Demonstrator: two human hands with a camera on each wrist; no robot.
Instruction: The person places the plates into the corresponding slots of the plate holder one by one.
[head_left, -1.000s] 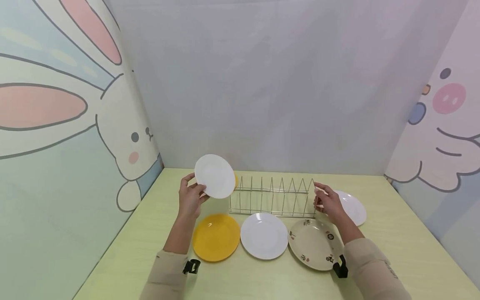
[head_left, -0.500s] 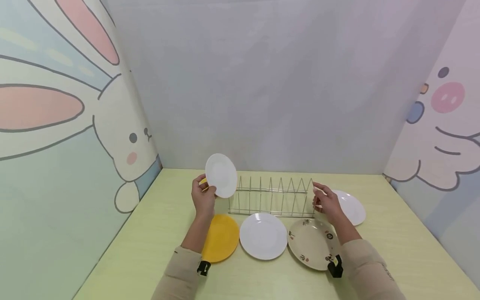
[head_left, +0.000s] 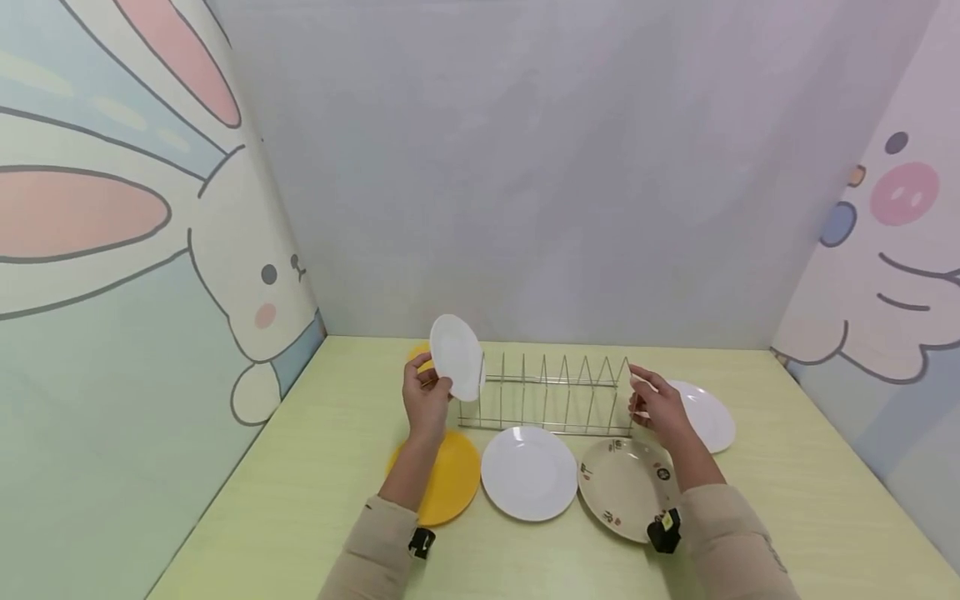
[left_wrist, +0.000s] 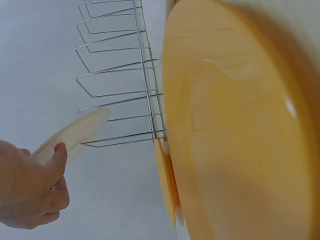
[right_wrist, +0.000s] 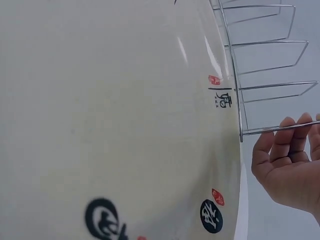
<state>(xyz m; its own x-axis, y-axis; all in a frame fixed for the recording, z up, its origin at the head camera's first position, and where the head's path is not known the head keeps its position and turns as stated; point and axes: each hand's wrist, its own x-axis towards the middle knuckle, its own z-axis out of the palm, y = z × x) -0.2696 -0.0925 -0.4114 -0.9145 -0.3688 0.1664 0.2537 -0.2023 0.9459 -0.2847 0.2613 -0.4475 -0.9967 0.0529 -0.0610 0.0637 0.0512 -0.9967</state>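
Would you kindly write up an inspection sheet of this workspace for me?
Surface: pale yellow-green tabletop.
Job's things: silver metal-wire dish rack; tilted, raised round white plate; before the rack, a round glossy yellow plate, second round white plate and round beige plate with dark and red motifs; another white plate behind the right hand, another yellow one behind the left hand.
Clutter: nothing seen.
Hands: left pinches the raised plate near the rack's left end; right grips the rack's right end.
Cables: nothing seen.
Surroundings: grey backdrop; cartoon side walls.
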